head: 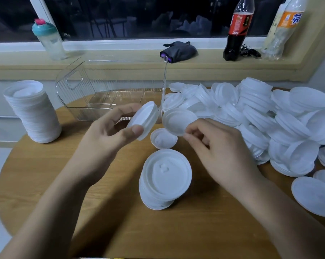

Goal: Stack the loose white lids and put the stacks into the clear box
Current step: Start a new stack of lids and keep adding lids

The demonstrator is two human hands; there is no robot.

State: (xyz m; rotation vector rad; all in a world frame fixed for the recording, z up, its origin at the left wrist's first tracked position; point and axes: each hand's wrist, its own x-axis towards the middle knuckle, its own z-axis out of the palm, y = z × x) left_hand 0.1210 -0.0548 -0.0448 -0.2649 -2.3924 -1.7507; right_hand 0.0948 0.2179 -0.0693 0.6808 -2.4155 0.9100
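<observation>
Left hand grips small lid stack, tilted; right hand pinches single lid just right of it, faces nearly opposed.

Head view. The left hand gripped a short stack of lids tilted on edge between thumb and fingers; the right hand pinched a single lid by its rim, just beside that stack. Below them on the round wooden table stood a small lid and a low stack. A tall stack stood at far left, the clear box behind, and a loose heap of lids at right.
</observation>
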